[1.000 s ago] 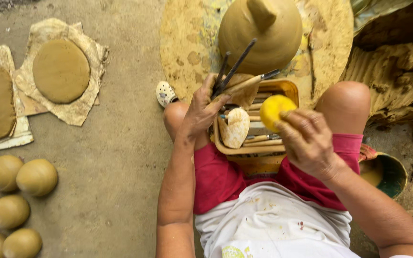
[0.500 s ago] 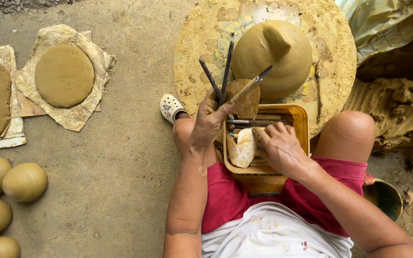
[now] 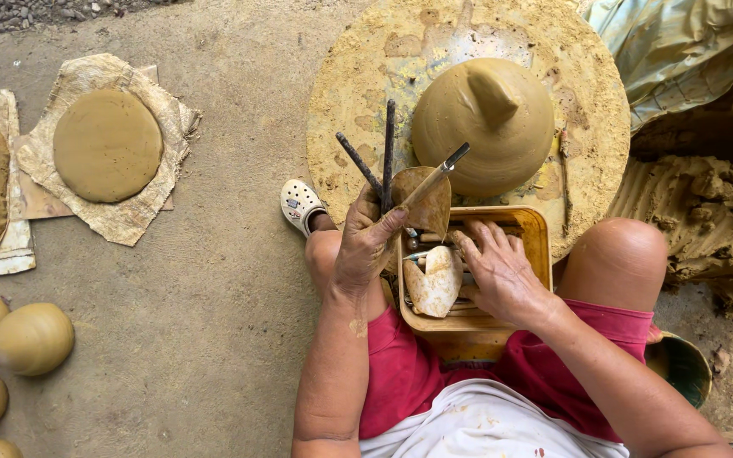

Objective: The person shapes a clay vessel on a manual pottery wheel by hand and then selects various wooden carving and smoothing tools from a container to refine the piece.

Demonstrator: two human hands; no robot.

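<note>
I look down and see my left hand (image 3: 366,246) closed around a bunch of thin dark stick tools (image 3: 386,148) and a flat brown curved scraper (image 3: 424,202). The sticks point up and away from me, toward the big round clay-covered wheel (image 3: 358,102). One lighter stick with a dark tip (image 3: 439,174) leans off to the right, so its end sits just in front of the tan clay pot with a cone-shaped knob on top (image 3: 481,127). The long way of the sticks runs from my hand toward the wheel, a bit spread out like a fan.

My right hand (image 3: 502,271) lies flat, fingers spread and pointing up and to the left, inside the yellow-brown tool tray (image 3: 536,233) that rests on my lap between my knees. I cannot tell if it has hold of anything yet. Its fingertips (image 3: 468,242) touch more small tools lying across the tray. A pale, clay-smeared shell-shaped scraper (image 3: 433,280) lies in the tray just left of that hand, between my two hands and close to both.

The tray is right below the pot, touching the near edge of the wheel. The right hand is the one in the tray; the left hand is at its left rim, full of tools.

Off to my left on the ground are a round flat clay slab on torn paper (image 3: 108,144) and some smooth clay balls (image 3: 31,339), well apart from me
</note>
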